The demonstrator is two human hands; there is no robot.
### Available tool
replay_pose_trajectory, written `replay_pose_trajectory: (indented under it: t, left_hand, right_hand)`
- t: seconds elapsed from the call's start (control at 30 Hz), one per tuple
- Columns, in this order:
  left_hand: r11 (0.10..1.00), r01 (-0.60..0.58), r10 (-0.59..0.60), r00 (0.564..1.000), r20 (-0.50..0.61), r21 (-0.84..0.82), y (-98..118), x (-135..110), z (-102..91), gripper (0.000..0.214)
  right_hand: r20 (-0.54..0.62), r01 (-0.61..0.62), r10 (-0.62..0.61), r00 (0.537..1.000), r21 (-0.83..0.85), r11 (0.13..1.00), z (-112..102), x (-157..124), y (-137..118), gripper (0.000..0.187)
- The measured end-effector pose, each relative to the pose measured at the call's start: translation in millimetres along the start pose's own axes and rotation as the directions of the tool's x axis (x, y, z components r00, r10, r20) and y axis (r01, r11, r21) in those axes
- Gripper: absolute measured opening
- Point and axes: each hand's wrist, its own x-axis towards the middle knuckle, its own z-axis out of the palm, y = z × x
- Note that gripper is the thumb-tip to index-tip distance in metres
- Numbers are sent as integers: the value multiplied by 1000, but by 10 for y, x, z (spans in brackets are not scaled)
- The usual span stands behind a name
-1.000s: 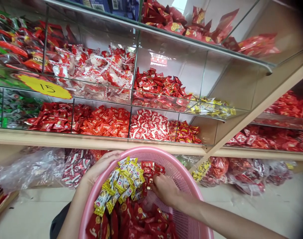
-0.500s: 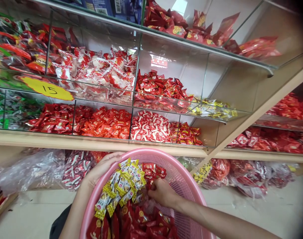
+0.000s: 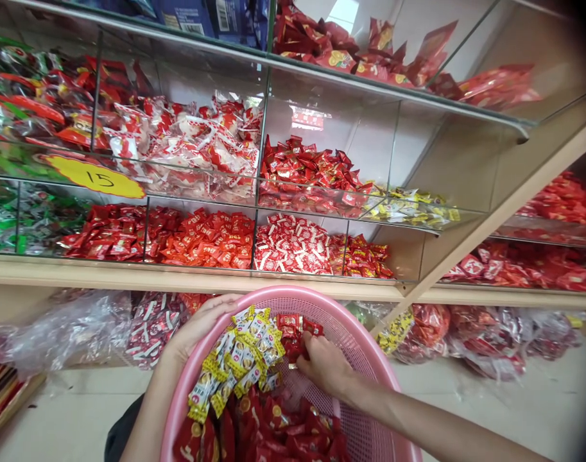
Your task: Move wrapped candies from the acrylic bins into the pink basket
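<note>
Red-wrapped candies sit in a small cluster inside a pink plastic basket, near its far wall. The right hand reaches in from the right, its fingers curled against the cluster; its grip looks bunched, but whether it pinches a candy cannot be told, since the fingertips are hidden. The left hand wraps the basket's left rim, its grip closed on the edge.

Yellow-and-white wrapped candies are heaped just left of the red ones, against the basket's left side. Larger dark-red packets with an orange-slice print fill the near part of the basket.

Beyond it stands a glass-fronted shelf unit with compartments of loose sweets: red-and-white wrapped candies directly behind the basket, orange-red ones to their left. A yellow price tag reading 15 hangs at left. Clear plastic bags lie beneath.
</note>
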Motion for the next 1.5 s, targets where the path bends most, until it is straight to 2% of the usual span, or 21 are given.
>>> replay_pose_trajectory:
  t: [0.13,0.33,0.53,0.63,0.73,0.83,1.0,1.1,1.17,1.37,1.5]
  left_hand:
    - [999,22,-22,1000,-20,-29,-9,4,6,31]
    - [998,8,-7,1000,18,-58,-13,26,18,33]
    - [1000,-1,1,1000,-5,-21,20,-13,10,31]
    - [999,-34,34,999,18,-7,9,-13,0,29]
    - [999,-43,44,998,51,-30,-15,2,-5,31]
    - [999,-5,5,1000,9,-42,-20,11,3,34]
    - [999,-33,34,999,16,-13,-20,25,10,33]
    - [999,-51,51,998,36,-15,-30,37,0,33]
    - [999,-44,44,998,33,-17,-35,41,-5,35]
    - [999,-30,30,1000,6,-13,-38,46,0,37]
    - [1000,-16,16,1000,-9,18,-16,32,10,35]
  right_hand:
    - [4,-7,7,1000,-39,999,-8,-18,-34,22]
    - [-6,-32,32,999,-105,994,-33,1,-107,36]
    - [42,-10,16,999,-147,989,-1,56,-152,32]
    - [42,8,-1,999,-162,987,44,63,-168,29]
    - [24,16,-12,1000,-165,986,72,31,-175,38]
    - [50,40,-32,998,-182,983,60,-19,-166,47]
    - [53,136,-127,991,-255,957,20,-25,-117,35]
    - [36,163,-160,986,-295,941,37,0,-82,41]
    - [29,170,-170,985,-313,934,48,-4,-68,45]
    - [37,188,-187,982,-326,926,-41,-52,-54,43]
    - [7,153,-159,987,-312,937,-108,-1,-16,48]
